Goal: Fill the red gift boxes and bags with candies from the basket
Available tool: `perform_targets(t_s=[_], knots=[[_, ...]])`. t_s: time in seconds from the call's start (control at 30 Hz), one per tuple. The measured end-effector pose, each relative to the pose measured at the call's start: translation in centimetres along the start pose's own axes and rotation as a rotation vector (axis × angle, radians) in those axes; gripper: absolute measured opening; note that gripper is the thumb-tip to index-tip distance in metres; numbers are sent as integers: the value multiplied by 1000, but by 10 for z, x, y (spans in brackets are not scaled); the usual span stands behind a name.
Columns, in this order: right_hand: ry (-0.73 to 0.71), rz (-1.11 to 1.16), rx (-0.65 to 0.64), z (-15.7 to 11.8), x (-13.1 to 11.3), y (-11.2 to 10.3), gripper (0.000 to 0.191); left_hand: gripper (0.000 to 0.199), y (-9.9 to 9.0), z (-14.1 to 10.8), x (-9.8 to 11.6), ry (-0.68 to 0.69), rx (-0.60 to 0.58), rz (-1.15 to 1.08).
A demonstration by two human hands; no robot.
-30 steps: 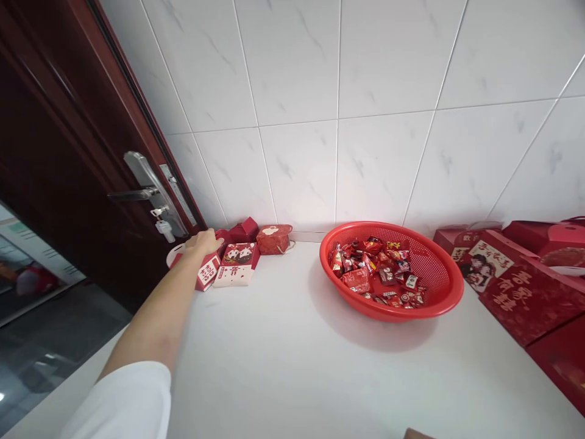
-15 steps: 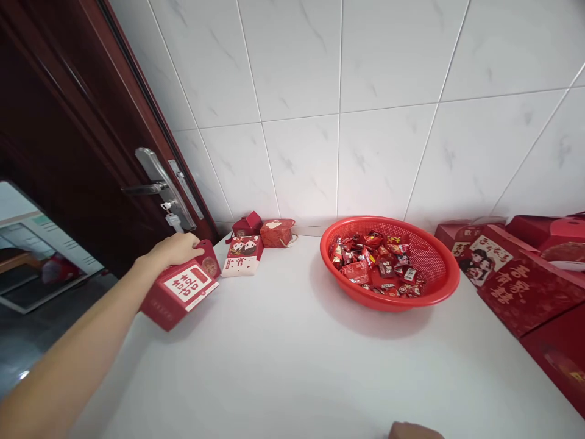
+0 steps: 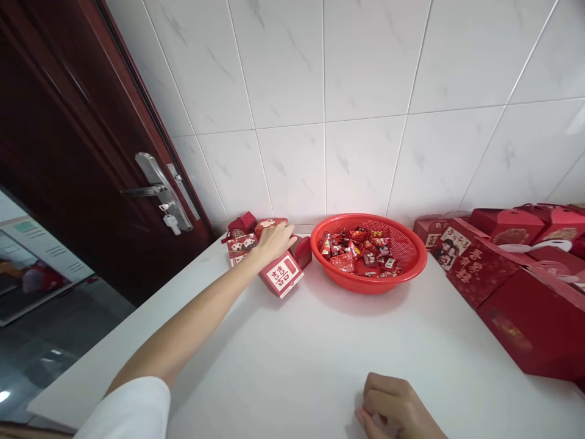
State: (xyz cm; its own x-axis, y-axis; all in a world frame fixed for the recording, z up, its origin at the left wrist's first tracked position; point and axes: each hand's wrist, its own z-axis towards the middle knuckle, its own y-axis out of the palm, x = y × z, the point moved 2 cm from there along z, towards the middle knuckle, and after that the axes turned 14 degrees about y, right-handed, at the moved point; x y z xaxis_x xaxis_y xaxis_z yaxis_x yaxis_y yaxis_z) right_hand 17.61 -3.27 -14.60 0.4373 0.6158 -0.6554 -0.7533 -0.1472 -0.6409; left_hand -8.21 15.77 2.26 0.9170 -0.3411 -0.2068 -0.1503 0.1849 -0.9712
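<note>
My left hand reaches out over the table and grips the top of a red candy box with a white label and red characters. The box is tilted, and part of its top is hidden under my fingers. Just to its right is the red plastic basket, with wrapped candies inside. Closed into a loose fist, my right hand is low at the front of the white table, and nothing shows in it.
Small red boxes stand against the tiled wall at the back left, one with a cartoon couple. Many larger red gift boxes are massed on the right. A dark wooden door with keys in its lock borders the table's left side.
My left hand has carried the red candy box rightward from the table's left edge to beside the basket. My right hand has come further into view.
</note>
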Motion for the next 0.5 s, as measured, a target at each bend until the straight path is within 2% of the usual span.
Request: perform_targets(t_s=[0.1, 0.2, 0.3, 0.37, 0.5], knots=[[26, -21, -14, 2, -6, -5, 27, 37, 4, 2, 8, -1, 32, -28], [-9, -38, -2, 1, -11, -8, 27, 37, -1, -8, 10, 19, 64, -127], [-53, -64, 18, 0, -14, -9, 28, 34, -8, -22, 5, 49, 127, -290], [-46, -53, 14, 0, -15, -9, 27, 30, -9, -29, -2, 32, 147, -322], [57, 37, -33, 1, -15, -9, 23, 16, 2, -35, -13, -54, 52, -363]])
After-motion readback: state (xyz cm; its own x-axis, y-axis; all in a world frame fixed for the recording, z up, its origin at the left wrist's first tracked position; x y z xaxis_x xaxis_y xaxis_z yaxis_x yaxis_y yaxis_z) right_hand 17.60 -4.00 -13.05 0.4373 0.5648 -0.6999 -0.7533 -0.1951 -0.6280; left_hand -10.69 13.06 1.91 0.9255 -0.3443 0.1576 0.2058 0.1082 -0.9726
